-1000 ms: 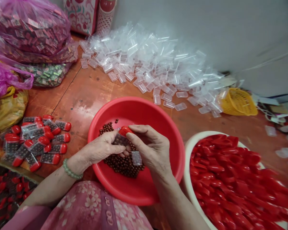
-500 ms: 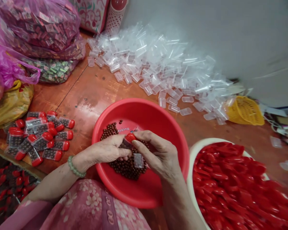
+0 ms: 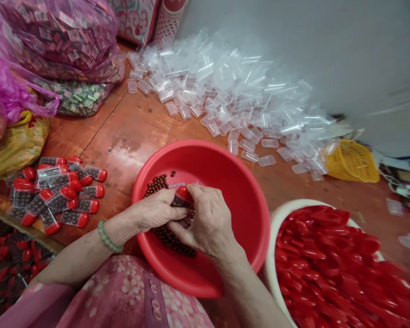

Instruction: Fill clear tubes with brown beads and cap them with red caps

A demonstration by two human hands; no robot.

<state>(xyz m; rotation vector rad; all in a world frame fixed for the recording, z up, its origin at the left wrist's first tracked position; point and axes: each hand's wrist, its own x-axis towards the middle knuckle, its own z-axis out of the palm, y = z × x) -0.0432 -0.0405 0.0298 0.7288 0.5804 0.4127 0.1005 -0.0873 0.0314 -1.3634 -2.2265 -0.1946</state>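
Note:
Above the red basin [image 3: 239, 196], my left hand [image 3: 150, 212] holds a small clear box with a red cap [image 3: 182, 196] between thumb and fingers. My right hand [image 3: 207, 223] is closed against the right side of the same box, its forefinger by the cap and its thumb underneath. The fingers hide the lower part of the box. Below both hands, dark brown beads [image 3: 172, 239] lie on the basin floor, and some show at the far left of it [image 3: 157, 182].
Finished-looking bead boxes [image 3: 59, 196] with red caps lie at left. A heap of clear empty boxes [image 3: 222, 86] runs along the wall. At right stands a white tub [image 3: 275, 237] of red caps [image 3: 321, 264], with a yellow basket [image 3: 353, 161] behind. Filled plastic bags [image 3: 61, 36] sit back left.
My right hand has turned and moved left and inward, its fingers curling around the box. A loose clear box seen on the beads is now out of sight behind that hand.

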